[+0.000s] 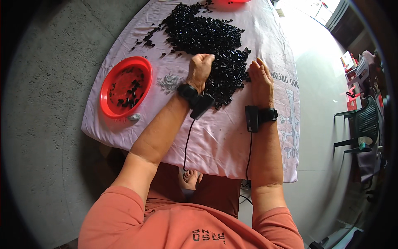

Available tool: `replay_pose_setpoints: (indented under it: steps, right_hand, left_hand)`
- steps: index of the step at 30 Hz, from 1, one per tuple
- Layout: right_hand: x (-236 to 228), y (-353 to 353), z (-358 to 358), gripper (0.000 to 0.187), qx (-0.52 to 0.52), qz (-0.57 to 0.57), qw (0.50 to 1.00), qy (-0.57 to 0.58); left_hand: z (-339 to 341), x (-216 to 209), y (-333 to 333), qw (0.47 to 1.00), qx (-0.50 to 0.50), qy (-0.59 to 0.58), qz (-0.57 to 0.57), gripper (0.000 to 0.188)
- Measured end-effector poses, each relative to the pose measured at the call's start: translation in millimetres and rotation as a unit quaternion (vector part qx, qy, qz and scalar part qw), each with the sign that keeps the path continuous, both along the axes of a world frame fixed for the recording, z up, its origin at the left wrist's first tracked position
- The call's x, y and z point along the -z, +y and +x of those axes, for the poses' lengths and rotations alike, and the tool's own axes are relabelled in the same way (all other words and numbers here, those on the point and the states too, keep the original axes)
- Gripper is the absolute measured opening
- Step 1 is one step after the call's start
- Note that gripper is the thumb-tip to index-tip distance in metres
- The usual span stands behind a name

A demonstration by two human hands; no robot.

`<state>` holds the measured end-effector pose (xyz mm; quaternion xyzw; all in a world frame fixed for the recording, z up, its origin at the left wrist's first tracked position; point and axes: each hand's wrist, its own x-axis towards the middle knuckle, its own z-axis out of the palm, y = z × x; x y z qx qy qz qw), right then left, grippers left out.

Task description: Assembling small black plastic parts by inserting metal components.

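Observation:
A wide heap of small shiny black pieces [203, 33] lies on the pale pink cloth [224, 143]; their exact kind is too small to tell. My left hand [200, 71] is closed, fingers curled in, at the heap's left edge; whatever it may hold is hidden. At the heap's right edge my right hand [262, 85] rests on its side, fingers stretched out and its palm facing the pieces. Each wrist wears a black strap with a cabled box. Left of my left hand stands a red plastic basin [106, 98] with some black pieces inside.
A grey patch [168, 82], perhaps print or thin bits, shows between basin and left hand. Another red container [232, 3] is cut off at the far edge. Loose pieces [147, 40] lie scattered far left. A dark green chair [367, 122] stands on the floor at right.

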<state>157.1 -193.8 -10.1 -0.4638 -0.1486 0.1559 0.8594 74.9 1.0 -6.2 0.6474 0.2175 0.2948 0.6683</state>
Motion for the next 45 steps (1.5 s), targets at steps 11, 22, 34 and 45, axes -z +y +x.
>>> replay_pose_setpoints:
  steps: [11, 22, 34, 45]
  right_hand:
    - [-6.0, -2.5, -3.3, 0.049, -0.003, -0.024, 1.0, -0.006]
    - [-6.9, -2.2, -6.4, 0.052, -0.015, -0.053, 0.997, -0.047]
    - [-11.1, 1.2, -9.9, 0.048, -0.04, -0.067, 0.995, -0.068]
    - [-9.6, -8.2, -7.7, 0.037, -0.157, -0.118, 0.976, -0.091]
  left_hand:
    - [-1.6, -19.7, 58.8, 0.992, -0.116, -0.038, 0.039, 0.018]
    - [24.8, -5.3, 84.2, 0.999, -0.032, 0.011, 0.014, 0.023]
    - [38.7, -12.7, 13.4, 0.991, 0.126, 0.005, 0.037, 0.027]
    - [11.8, -26.4, -12.8, 0.949, 0.288, 0.07, 0.106, 0.028]
